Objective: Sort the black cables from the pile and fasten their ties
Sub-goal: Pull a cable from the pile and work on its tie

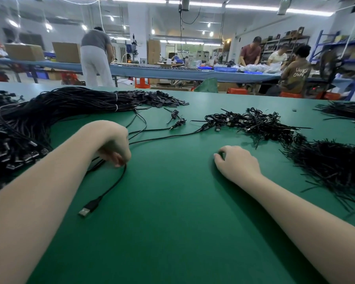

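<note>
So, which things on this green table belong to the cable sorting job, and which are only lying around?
Job: big black cable bundle; loose black USB cable in left hand; black ties heap; finished coiled cables.
Around: brown cardboard boxes; blue plastic tray.

we sit in a factory assembly hall. our green worktable (pixel 182 212) carries a bulk cable pile (pixel 55 111). beyond the worktable runs a long blue bench (pixel 152 71) with workers (pixel 295 72) seated and standing at it, cardboard boxes (pixel 66 52) on it, storage racks (pixel 336 50) behind.
</note>
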Motion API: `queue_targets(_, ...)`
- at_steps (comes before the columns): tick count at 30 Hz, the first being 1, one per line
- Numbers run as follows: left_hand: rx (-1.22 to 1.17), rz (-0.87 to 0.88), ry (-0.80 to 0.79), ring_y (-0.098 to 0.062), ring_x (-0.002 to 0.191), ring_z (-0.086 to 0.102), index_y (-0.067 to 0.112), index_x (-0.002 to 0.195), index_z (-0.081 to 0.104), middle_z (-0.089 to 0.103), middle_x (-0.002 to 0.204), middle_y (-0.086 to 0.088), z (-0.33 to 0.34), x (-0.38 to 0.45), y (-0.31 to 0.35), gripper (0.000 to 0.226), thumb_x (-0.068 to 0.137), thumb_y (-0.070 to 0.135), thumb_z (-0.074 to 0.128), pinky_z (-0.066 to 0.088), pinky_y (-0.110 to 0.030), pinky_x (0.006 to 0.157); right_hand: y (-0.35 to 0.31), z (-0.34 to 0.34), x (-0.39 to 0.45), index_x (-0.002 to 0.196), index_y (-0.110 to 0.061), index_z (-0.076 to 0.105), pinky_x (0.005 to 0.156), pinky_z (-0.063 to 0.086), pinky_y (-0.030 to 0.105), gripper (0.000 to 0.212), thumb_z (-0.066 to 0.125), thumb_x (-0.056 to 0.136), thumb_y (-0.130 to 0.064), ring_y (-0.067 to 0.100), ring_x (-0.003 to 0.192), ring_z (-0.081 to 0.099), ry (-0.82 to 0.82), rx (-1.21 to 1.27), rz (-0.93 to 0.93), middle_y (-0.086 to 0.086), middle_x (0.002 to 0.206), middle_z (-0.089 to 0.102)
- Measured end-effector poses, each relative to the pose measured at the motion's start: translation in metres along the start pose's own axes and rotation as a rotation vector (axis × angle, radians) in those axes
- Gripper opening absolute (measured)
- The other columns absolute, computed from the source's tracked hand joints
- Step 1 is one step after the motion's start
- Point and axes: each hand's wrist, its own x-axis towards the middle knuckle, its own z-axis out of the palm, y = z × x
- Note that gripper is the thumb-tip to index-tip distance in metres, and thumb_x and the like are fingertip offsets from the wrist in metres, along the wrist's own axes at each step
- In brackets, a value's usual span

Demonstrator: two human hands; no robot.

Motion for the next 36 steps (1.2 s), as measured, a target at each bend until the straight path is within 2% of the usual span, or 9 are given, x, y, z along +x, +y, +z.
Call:
queue_targets(4,-0.261,0.19,-0.003,-0.01,0.059,0.069,0.013,0.098,0.054,0.062,0.082,-0.006,0.006,0.004,0.021,0.016,0.086,0.002,0.053,0.048,-0.022,0.046,-0.005,-0.001,-0.002,0.126,-0.023,0.057,0.088,0.043,0.035,0.035,0.047,0.095,-0.035,0.026,0.113,0.054,0.051,0.051,-0.114,0.003,0.124,0.06)
queue_targets(9,0.144,0.152,0.011,-0.014,0.083,0.062,0.033,0.101,0.059,0.058,0.114,0.003,0.007,0.002,0.027,0.047,0.076,-0.007,0.065,0.047,-0.019,0.055,-0.006,-0.001,-0.001,0.12,-0.025,0.062,0.087,0.044,0.034,0.03,0.048,0.094,-0.033,0.025,0.109,0.055,0.006,0.119,-0.132,0.002,0.12,0.059)
queue_targets(12,0.192,-0.023,0.061,-0.028,0.111,0.06,0.005,0.124,0.059,0.062,0.122,-0.014,0.008,0.017,0.018,0.034,0.09,0.003,0.057,0.052,-0.032,0.087,-0.005,-0.002,0.0,0.113,-0.023,0.065,0.085,0.047,0.034,0.027,0.048,0.094,-0.031,0.024,0.103,0.057,-0.016,0.15,-0.138,0.002,0.116,0.059)
queue_targets(14,0.443,0.051,0.056,-0.03,0.112,0.057,-0.01,0.127,0.054,0.055,0.133,-0.024,0.002,0.022,0.015,0.034,0.097,0.003,0.047,0.041,-0.039,0.106,-0.006,-0.002,-0.001,0.111,-0.022,0.067,0.086,0.048,0.035,0.026,0.049,0.094,-0.03,0.025,0.101,0.057,-0.02,0.157,-0.152,0.003,0.115,0.058)
queue_targets(17,0.378,0.118,0.049,-0.02,0.095,0.049,-0.008,0.126,0.055,0.058,0.13,-0.022,0.002,0.017,0.01,0.033,0.099,0.009,0.045,0.044,-0.039,0.101,-0.006,-0.003,-0.001,0.11,-0.022,0.067,0.086,0.048,0.034,0.026,0.048,0.094,-0.031,0.025,0.101,0.057,-0.026,0.158,-0.149,0.003,0.115,0.058)
queue_targets(21,0.368,0.234,0.123,-0.014,0.083,0.06,0.025,0.09,0.065,0.067,0.091,0.008,0.011,0.005,0.027,0.015,0.087,0.04,0.067,0.05,-0.025,0.075,-0.007,-0.004,-0.002,0.111,-0.023,0.067,0.084,0.048,0.035,0.025,0.049,0.095,-0.03,0.025,0.1,0.057,-0.012,0.161,-0.154,0.003,0.116,0.059)
queue_targets(28,-0.406,0.612,0.537,-0.007,0.069,0.062,0.024,0.084,0.046,0.067,0.073,0.012,0.071,0.017,0.083,0.014,0.098,0.027,0.049,0.047,-0.03,0.068,-0.015,-0.006,-0.009,0.125,-0.03,0.063,0.09,0.046,0.025,0.034,0.064,0.091,-0.03,0.013,0.1,0.061,0.085,0.571,-0.382,0.001,0.111,0.067)
queue_targets(31,-0.548,0.677,0.601,-0.006,0.069,0.062,0.025,0.091,0.049,0.069,0.073,0.015,0.088,0.019,0.091,0.011,0.099,0.033,0.048,0.048,-0.03,0.067,-0.025,-0.008,-0.013,0.11,-0.018,0.072,0.082,0.043,0.01,0.02,0.06,0.094,-0.018,-0.003,0.092,0.059,0.159,0.787,-0.451,-0.003,0.101,0.069)
queue_targets(36,-0.746,0.838,0.522,-0.004,0.093,0.06,0.034,0.126,0.04,0.06,0.116,0.013,0.096,0.01,0.096,0.038,0.089,0.042,0.039,0.046,-0.021,0.079,-0.036,-0.018,-0.012,0.069,-0.013,0.057,0.048,0.032,0.019,0.041,0.043,0.101,-0.035,0.005,0.051,0.048,0.332,0.92,-0.257,0.004,0.064,0.06)
